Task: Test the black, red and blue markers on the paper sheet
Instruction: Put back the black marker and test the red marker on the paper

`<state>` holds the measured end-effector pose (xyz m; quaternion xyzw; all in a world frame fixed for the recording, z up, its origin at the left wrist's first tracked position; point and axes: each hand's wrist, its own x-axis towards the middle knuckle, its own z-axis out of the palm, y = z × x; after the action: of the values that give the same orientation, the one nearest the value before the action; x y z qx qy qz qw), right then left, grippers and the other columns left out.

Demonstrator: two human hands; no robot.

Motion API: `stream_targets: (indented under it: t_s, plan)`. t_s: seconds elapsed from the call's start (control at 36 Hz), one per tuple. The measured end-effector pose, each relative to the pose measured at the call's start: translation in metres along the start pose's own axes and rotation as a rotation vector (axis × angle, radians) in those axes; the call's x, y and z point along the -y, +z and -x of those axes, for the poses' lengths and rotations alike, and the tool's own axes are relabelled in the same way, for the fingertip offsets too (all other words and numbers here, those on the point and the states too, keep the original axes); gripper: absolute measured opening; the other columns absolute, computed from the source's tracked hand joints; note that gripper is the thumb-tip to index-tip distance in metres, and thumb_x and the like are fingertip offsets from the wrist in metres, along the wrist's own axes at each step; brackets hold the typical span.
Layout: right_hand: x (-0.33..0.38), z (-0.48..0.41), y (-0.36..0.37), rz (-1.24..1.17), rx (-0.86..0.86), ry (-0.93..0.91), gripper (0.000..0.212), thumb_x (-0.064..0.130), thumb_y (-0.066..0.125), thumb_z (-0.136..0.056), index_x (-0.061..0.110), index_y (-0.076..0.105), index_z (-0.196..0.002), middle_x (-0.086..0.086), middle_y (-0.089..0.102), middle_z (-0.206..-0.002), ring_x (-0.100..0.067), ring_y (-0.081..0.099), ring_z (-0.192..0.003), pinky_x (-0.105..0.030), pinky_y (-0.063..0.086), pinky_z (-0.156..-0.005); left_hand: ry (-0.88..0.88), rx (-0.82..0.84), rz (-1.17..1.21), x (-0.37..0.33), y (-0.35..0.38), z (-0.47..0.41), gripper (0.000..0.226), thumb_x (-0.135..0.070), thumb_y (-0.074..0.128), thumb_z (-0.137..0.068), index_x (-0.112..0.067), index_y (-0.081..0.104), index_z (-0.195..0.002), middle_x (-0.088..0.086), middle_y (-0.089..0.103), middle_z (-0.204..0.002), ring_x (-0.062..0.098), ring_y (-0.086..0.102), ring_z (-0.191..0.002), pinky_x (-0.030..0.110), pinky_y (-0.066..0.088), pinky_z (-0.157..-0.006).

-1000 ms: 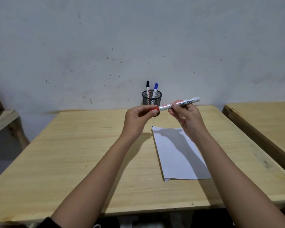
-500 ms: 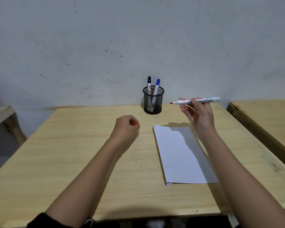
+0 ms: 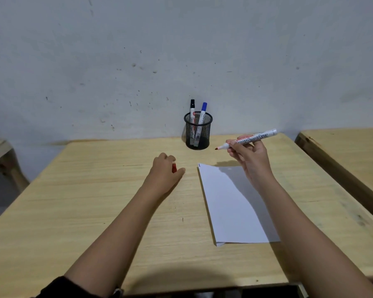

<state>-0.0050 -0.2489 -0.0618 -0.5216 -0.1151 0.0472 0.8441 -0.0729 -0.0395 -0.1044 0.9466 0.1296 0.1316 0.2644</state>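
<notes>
Two markers, black (image 3: 192, 108) and blue (image 3: 203, 110), stood in the far cup (image 3: 198, 134). I saw the right hand (image 3: 251, 160) pinching the uncapped red marker (image 3: 249, 139) mid-barrel above the paper (image 3: 226, 203); light, stiff, slick. The left hand (image 3: 165, 171) enclosed the cap (image 3: 174, 168).
</notes>
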Motion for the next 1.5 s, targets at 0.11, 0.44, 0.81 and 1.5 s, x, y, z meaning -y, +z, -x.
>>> stream_targets:
  t_s: [0.11,0.44,0.81,1.5]
  plan:
    - [-0.001,0.001,-0.002,0.009,-0.003,0.009,0.022,-0.001,0.065,-0.081,0.013,0.049,-0.085,-0.015,0.065,-0.088,-0.009,0.065,-0.059,-0.016,0.055,-0.062,0.162,-0.203,0.069,-0.011,-0.002,0.013,0.04,-0.03,0.052,-0.093,-0.007,0.053,-0.126,0.001,0.049,-0.124,0.015,0.045,-0.116,0.024,0.042,-0.09]
    - [-0.013,0.001,0.002,0.02,-0.056,0.027,0.02,0.004,0.066,-0.083,0.007,0.049,-0.094,-0.013,0.065,-0.087,-0.011,0.065,-0.062,-0.017,0.055,-0.063,0.378,0.171,0.128,-0.028,0.02,0.048,0.04,-0.038,0.047,-0.096,-0.019,0.058,-0.129,-0.006,0.047,-0.145,0.003,0.028,-0.141,0.021,0.031,-0.107]
    - [-0.052,0.001,0.044,0.072,-0.121,0.119,0.029,-0.001,0.071,-0.075,0.014,0.049,-0.089,-0.008,0.059,-0.079,-0.017,0.056,-0.065,-0.021,0.05,-0.063,0.251,0.19,0.222,-0.025,0.022,0.055,0.047,-0.043,0.054,-0.091,-0.023,0.054,-0.133,-0.009,0.042,-0.149,0.0,0.024,-0.142,0.027,0.031,-0.112]
    - [-0.07,-0.003,0.037,0.39,-0.1,0.03,0.024,0.017,0.07,-0.082,0.008,0.051,-0.095,-0.002,0.059,-0.086,-0.009,0.066,-0.067,-0.021,0.055,-0.062,0.202,0.223,0.26,-0.031,0.021,0.061,0.045,-0.041,0.05,-0.093,-0.027,0.051,-0.135,-0.013,0.036,-0.151,0.001,0.035,-0.137,0.033,0.038,-0.111]
